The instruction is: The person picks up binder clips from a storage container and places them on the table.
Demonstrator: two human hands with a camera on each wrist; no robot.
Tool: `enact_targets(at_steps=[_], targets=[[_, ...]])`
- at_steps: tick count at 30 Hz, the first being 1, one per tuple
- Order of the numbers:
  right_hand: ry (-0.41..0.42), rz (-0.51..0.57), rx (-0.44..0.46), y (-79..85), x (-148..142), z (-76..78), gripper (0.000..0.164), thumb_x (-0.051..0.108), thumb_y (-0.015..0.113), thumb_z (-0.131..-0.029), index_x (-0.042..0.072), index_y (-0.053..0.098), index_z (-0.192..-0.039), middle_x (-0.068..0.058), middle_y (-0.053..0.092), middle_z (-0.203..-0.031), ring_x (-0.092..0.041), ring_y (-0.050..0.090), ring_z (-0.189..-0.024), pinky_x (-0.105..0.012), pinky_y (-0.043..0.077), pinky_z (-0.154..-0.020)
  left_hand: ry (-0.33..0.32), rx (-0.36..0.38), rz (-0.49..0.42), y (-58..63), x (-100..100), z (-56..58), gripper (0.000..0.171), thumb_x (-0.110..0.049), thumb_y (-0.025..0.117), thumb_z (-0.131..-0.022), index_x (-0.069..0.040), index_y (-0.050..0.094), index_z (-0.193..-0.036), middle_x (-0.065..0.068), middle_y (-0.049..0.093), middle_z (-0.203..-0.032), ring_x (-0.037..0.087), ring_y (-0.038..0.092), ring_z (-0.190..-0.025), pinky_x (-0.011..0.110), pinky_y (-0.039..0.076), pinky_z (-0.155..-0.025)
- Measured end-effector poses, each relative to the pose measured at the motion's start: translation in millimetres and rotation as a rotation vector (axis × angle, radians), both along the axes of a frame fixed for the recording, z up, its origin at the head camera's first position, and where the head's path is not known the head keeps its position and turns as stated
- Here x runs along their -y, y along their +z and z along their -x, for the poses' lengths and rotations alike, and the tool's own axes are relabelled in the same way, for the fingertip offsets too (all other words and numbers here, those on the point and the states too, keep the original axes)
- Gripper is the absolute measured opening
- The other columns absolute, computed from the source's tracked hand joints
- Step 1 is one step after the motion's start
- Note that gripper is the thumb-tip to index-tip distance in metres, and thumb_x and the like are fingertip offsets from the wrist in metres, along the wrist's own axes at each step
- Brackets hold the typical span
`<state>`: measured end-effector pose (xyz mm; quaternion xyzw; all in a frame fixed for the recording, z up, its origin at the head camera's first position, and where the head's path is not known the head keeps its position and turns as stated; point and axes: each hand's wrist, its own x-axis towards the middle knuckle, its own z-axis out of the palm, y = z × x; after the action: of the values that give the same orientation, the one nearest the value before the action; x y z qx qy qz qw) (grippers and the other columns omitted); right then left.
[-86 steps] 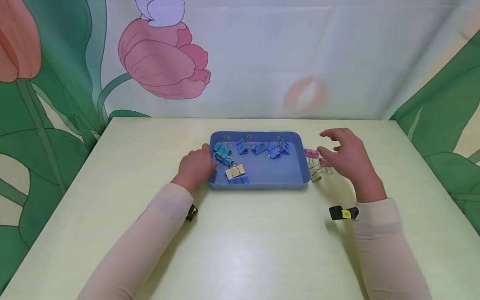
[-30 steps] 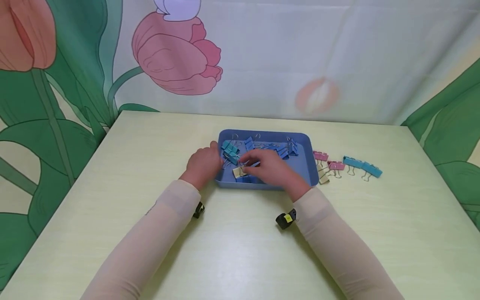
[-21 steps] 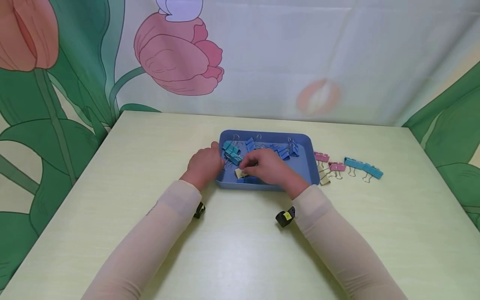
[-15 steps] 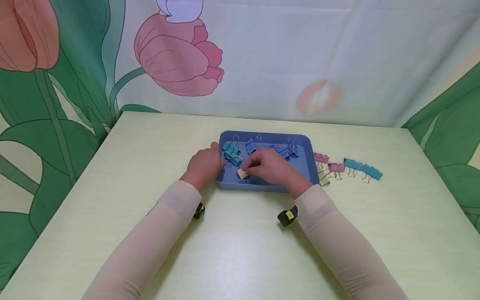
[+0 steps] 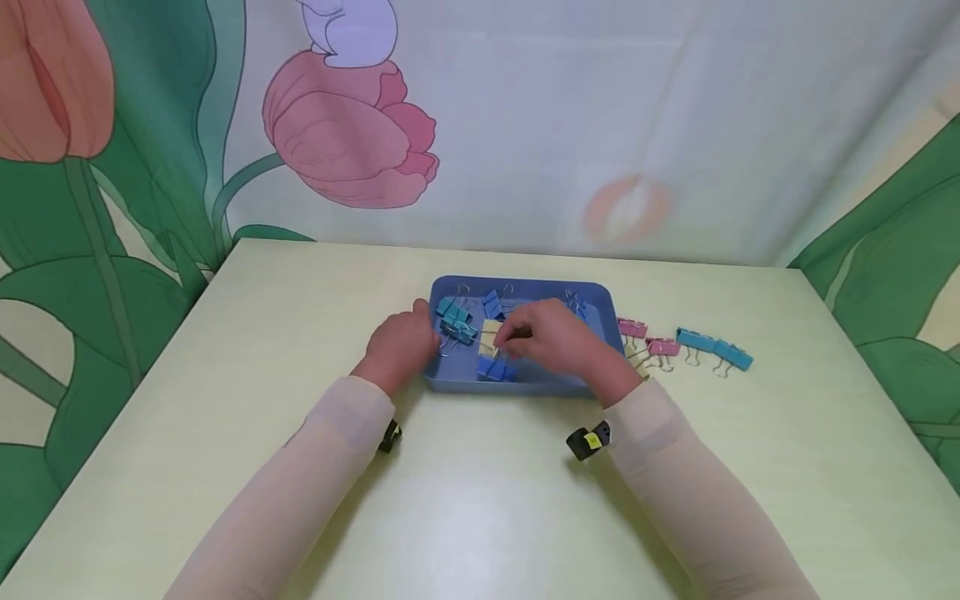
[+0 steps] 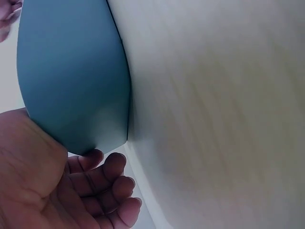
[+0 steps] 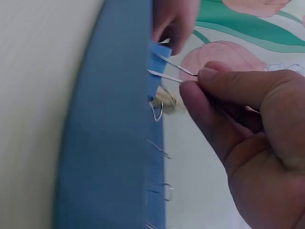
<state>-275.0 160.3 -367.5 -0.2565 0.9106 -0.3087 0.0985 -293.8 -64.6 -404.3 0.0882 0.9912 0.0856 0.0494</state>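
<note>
My right hand (image 5: 551, 337) is over the left part of the blue tray (image 5: 525, 388), pinching a thin wire handle (image 7: 167, 78) of a binder clip between thumb and forefinger. A pale yellow binder clip (image 5: 489, 343) lies right beside these fingertips, with a blue binder clip (image 5: 495, 369) just in front of it; I cannot tell which one the pinched wire belongs to. At the tray's left end, my left hand (image 5: 397, 346) grips the rim. In the left wrist view, its curled fingers (image 6: 107, 191) show outside the tray's end, while the thumb tip is hidden.
Teal binder clips (image 5: 456, 321) lie at the tray's left, and more blue clips (image 5: 492, 304) along its back. Right of the tray, pink clips (image 5: 662, 347), a partly hidden yellow one and two light-blue clips (image 5: 695, 340) sit on the table (image 5: 480, 500). A flowered cloth hangs behind.
My right hand came from the tray's right side, where two light-blue clips now lie, to the yellow clip. That clip has turned and shifted back, uncovering more blue. My left hand stays at the tray.
</note>
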Motion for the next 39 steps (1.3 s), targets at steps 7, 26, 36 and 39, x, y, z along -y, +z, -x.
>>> enact_targets(at_steps=[7, 26, 36, 39], targets=[[-0.059, 0.101, -0.053, 17.9, -14.1, -7.8, 0.014, 0.016, 0.059, -0.087, 0.016, 0.069, -0.097, 0.005, 0.067, -0.093, -0.006, 0.065, -0.078, -0.028, 0.050, -0.071, -0.022, -0.041, -0.019, -4.6, 2.8, -1.9, 0.031, -0.021, 0.044, -0.090, 0.005, 0.042, -0.107, 0.013, 0.055, -0.067, 0.026, 0.054, -0.057, 0.037, 0.045, -0.052], [-0.281, 0.311, -0.007, 36.2, -78.8, -25.9, 0.013, 0.021, 0.064, -0.083, 0.016, 0.068, -0.094, -0.001, 0.068, -0.091, -0.012, 0.067, -0.079, -0.027, 0.052, -0.075, -0.042, -0.035, -0.010, -0.1, 1.3, -2.3, 0.035, -0.022, 0.043, -0.090, 0.007, 0.039, -0.109, 0.012, 0.053, -0.065, 0.025, 0.053, -0.055, 0.034, 0.041, -0.048], [-0.476, 0.306, 0.016, 34.8, -118.3, -42.1, 0.021, 0.031, 0.068, -0.079, 0.017, 0.068, -0.094, 0.002, 0.070, -0.085, -0.012, 0.062, -0.064, -0.029, 0.049, -0.056, -0.043, -0.008, -0.013, 2.9, 0.0, -1.4, 0.037, -0.024, 0.043, -0.091, 0.006, 0.038, -0.111, 0.013, 0.054, -0.067, 0.026, 0.054, -0.057, 0.034, 0.043, -0.051], [-0.493, 0.303, -0.002, 33.2, -128.3, -46.1, 0.022, 0.032, 0.068, -0.079, 0.015, 0.068, -0.094, 0.002, 0.070, -0.085, -0.015, 0.065, -0.069, -0.027, 0.051, -0.062, -0.043, -0.001, -0.013, 1.1, 0.5, -0.6, 0.036, -0.024, 0.043, -0.091, 0.006, 0.038, -0.111, 0.013, 0.054, -0.067, 0.025, 0.054, -0.057, 0.034, 0.043, -0.051]])
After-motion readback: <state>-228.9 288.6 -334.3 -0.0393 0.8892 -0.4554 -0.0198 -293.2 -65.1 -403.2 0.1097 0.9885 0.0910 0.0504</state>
